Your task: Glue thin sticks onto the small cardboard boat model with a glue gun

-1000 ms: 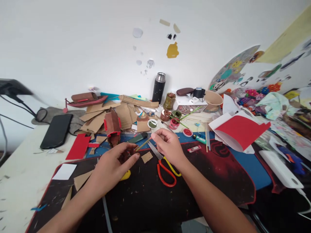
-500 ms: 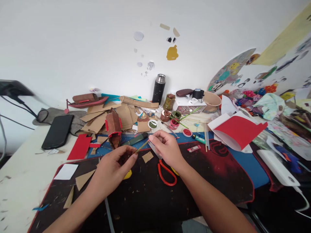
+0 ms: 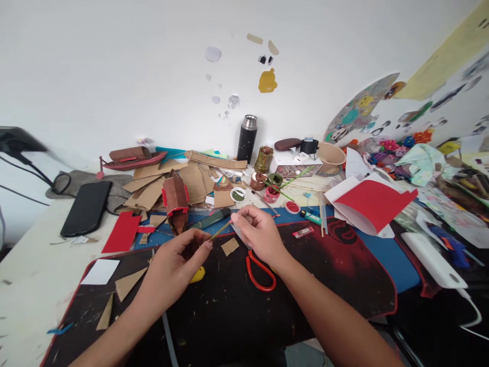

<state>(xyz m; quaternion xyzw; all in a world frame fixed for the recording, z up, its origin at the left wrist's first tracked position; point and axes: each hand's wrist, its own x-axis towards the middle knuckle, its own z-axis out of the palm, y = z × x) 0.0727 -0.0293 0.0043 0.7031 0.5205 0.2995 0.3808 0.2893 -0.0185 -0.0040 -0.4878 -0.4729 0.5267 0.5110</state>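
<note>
Between my hands runs a thin greenish stick (image 3: 221,230), held above the black mat (image 3: 229,316). My left hand (image 3: 178,260) pinches its lower end, and my right hand (image 3: 257,234) grips the upper end with thumb and fingers. Under my right hand lie scissors with a red handle (image 3: 260,272); their blades are partly covered by the hand. A small cardboard square (image 3: 229,246) rests between the hands on the mat. Behind my left hand stands a brown model house (image 3: 176,196) with red edges. A yellow object (image 3: 197,275) shows partly beside my left hand.
Cardboard pieces (image 3: 148,186) are heaped at the back left, near a black phone (image 3: 86,209). Open paint pots (image 3: 272,193) and a black thermos (image 3: 247,140) stand at the back. Red paper (image 3: 376,204) and a white power strip (image 3: 433,260) lie to the right.
The whole view has shifted slightly, so everything sits a little further left and up. Both hands keep hold of the stick in nearly the same pose.
</note>
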